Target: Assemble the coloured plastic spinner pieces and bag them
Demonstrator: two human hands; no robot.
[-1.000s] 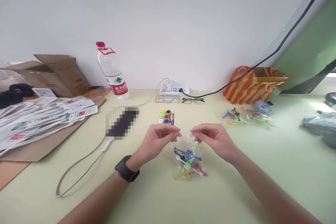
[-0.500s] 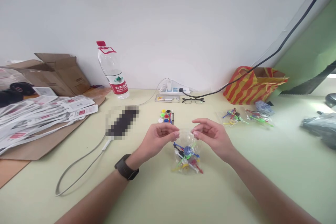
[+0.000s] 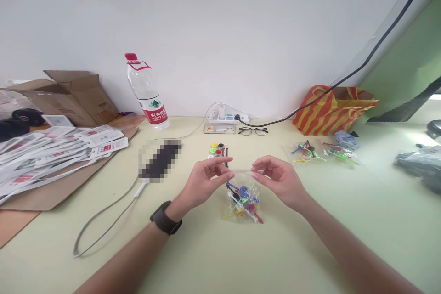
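A clear plastic bag (image 3: pixel 242 202) hangs between my hands, holding small coloured plastic pieces in blue, black, white, green, red and yellow. My left hand (image 3: pixel 207 183) pinches the top left of the bag between thumb and fingers, its forefinger stretched out above. Opposite it, my right hand (image 3: pixel 277 179) pinches the top right edge. The bag's top edge is drawn in a line between the two grips. Just beyond my left hand lie loose coloured discs (image 3: pixel 213 150) and thin sticks (image 3: pixel 226 152), partly hidden by its fingers.
Two more filled bags (image 3: pixel 308 152) lie right, before a striped paper bag (image 3: pixel 330 112). Glasses (image 3: pixel 253 132) and a power strip (image 3: pixel 229 118) are at the back. A bottle (image 3: pixel 151 101), blurred dark object (image 3: pixel 161 160), cable (image 3: pixel 86 220) and heaped badges (image 3: pixel 79 147) stand left.
The filled bag has risen slightly and shifted a little left. My left forefinger has lifted and straightened, and the bag's top edge now looks folded or pulled straight between my hands.
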